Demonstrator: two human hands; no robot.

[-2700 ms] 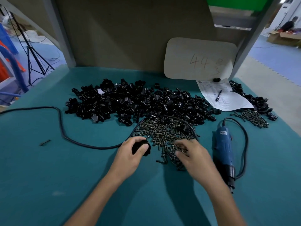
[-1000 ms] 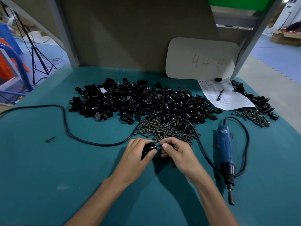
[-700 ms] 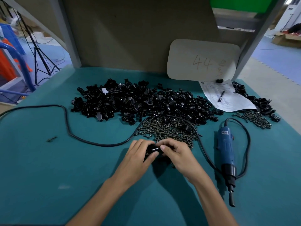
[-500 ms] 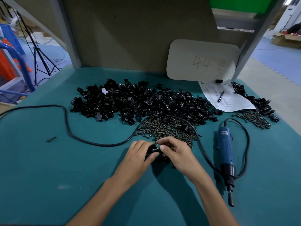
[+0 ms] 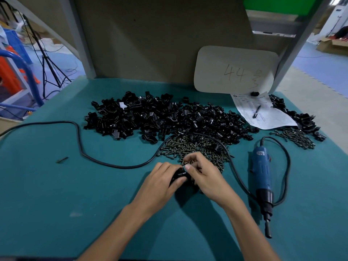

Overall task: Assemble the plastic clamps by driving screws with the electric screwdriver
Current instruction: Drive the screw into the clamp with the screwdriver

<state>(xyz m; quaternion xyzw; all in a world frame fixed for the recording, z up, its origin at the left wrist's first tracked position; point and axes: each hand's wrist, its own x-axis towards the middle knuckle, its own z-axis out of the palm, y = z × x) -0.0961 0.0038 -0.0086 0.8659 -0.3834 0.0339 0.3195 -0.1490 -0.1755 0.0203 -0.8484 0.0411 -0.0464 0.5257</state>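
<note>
Clamp (image 5: 178, 176) sits low over the table (image 5: 56, 194), front-centre, between both hands and just below the screw pile (image 5: 194, 147). Left hand (image 5: 162, 182) grips it, fingers curled round the body w/ the thumb underneath. Right hand (image 5: 205, 178) has its fingers pinched narrow at the clamp's upper end. Prob. seating a screw there, but it's too small to tell.

Handling, as a guess: the clamp is small, light, stiff moulded plastic w/ a glossy, somewhat slick surface. It won't crush, but it could twist in the hand under driver torque. Best hold is round the body on the flat sides, keeping the screw hole clear and facing up. Screws are tiny and will roll or drop easily, so pinch by the head.

Electric screwdriver (image 5: 260, 172) lies on the table to the right, bit toward the person, not in hand. Its cord (image 5: 81, 147) loops left across the table, passing thru the screws.

Table has a teal mat-like top, matte, prob. decent grip. Big clamp pile (image 5: 165, 117) at the back. Far right: paper sheet (image 5: 263, 113), smaller screw heap (image 5: 295, 136), card marked "44" (image 5: 235, 70). Beyond the bench frame is a workshop floor, w/ a tripod (image 5: 47, 59) at left.
</note>
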